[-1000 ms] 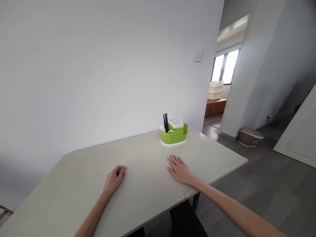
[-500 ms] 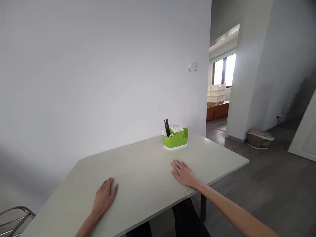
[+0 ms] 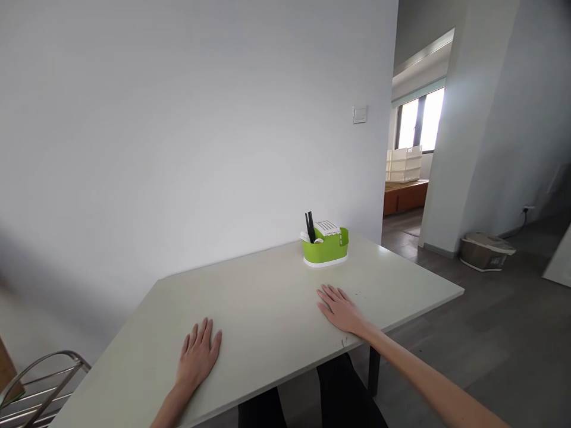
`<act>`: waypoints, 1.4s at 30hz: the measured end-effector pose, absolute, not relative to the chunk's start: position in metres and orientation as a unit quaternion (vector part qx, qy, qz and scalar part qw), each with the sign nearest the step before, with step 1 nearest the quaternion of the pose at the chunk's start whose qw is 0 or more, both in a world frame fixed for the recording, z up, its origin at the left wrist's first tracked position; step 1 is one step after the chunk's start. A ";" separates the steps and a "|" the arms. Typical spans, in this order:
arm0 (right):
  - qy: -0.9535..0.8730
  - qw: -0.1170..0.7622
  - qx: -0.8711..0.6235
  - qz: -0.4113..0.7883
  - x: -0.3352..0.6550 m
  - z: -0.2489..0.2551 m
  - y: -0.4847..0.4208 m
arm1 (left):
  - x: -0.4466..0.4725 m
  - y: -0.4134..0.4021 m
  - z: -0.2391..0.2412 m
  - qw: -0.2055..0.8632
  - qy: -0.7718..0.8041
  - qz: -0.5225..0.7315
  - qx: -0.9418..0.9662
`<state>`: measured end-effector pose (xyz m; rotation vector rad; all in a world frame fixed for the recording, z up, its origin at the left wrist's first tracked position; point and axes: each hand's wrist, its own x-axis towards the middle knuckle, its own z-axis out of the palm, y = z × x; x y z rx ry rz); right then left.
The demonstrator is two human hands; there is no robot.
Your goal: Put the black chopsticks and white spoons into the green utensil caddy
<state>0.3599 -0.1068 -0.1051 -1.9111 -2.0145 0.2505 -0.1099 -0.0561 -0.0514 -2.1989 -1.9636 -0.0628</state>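
My left hand (image 3: pixel 199 355) lies palm down on the left part of the white table (image 3: pixel 263 309), its fingers spread and nothing in it. Flat on the tabletop at the right, my right hand (image 3: pixel 341 310) also has its fingers apart and holds nothing. Just beyond it, near the wall, stands a green utensil caddy (image 3: pixel 325 251) with a white base. Black chopsticks (image 3: pixel 310 227) and white spoons (image 3: pixel 305 236) stick up from its left side. A slotted white piece (image 3: pixel 327 227) sits on top of the caddy.
The wall (image 3: pixel 223 131) runs along the table's far edge and carries a light switch (image 3: pixel 359 115). A metal rack (image 3: pixel 49 386) stands at the lower left. Right of the table, a lidded brown bin (image 3: pixel 486 251) rests on the floor. White crates (image 3: pixel 404 164) show through the doorway.
The view has turned slightly left, so things appear shifted right. My left hand's fingers have spread and straightened on the table. My right hand stays in place.
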 end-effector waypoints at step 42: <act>-0.706 0.172 -0.682 0.086 0.361 -0.104 -0.112 | -0.110 -0.082 -0.056 0.076 -0.648 -0.083 -0.753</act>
